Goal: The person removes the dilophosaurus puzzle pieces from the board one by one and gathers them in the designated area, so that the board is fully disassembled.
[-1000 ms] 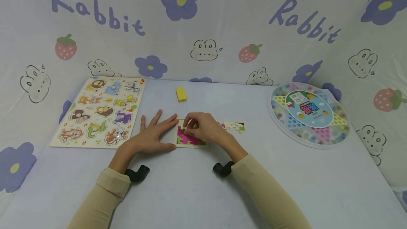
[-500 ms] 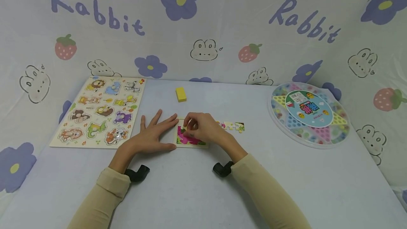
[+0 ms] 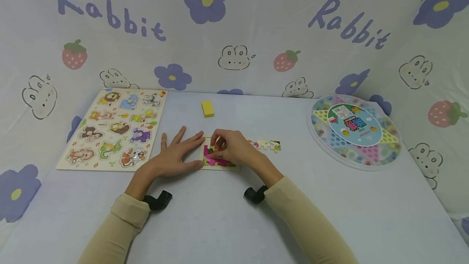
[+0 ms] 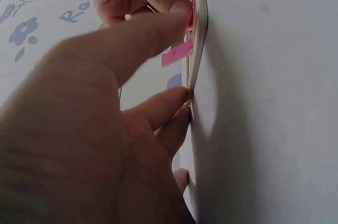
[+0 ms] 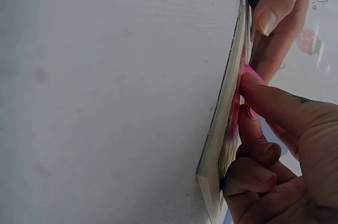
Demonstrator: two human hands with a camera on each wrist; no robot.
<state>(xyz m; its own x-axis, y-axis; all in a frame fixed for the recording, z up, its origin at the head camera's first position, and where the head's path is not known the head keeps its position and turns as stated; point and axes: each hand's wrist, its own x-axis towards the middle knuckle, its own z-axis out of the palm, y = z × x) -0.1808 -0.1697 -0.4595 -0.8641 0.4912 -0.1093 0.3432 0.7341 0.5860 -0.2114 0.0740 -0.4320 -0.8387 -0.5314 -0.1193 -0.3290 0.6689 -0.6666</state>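
A small tray puzzle with a pink and green picture lies flat between my hands. My left hand is spread on the table with its fingers straight, fingertips at the tray's left edge. From the right, my right hand reaches over the tray and pinches a pink puzzle piece between thumb and fingers. In the left wrist view the pink piece stands tilted, one end raised off the picture. Its other end is hidden by the thumb. My right hand covers the upper right of the tray.
Loose puzzle pieces lie in a row right of the tray. A yellow block sits behind it. An animal puzzle board stands at left, a round Chinese checkers box at right. A printed cloth hangs behind.
My right thumb and fingers have shifted slightly over the tray, and more of the pink piece shows by the thumb. My left hand has stayed in place.
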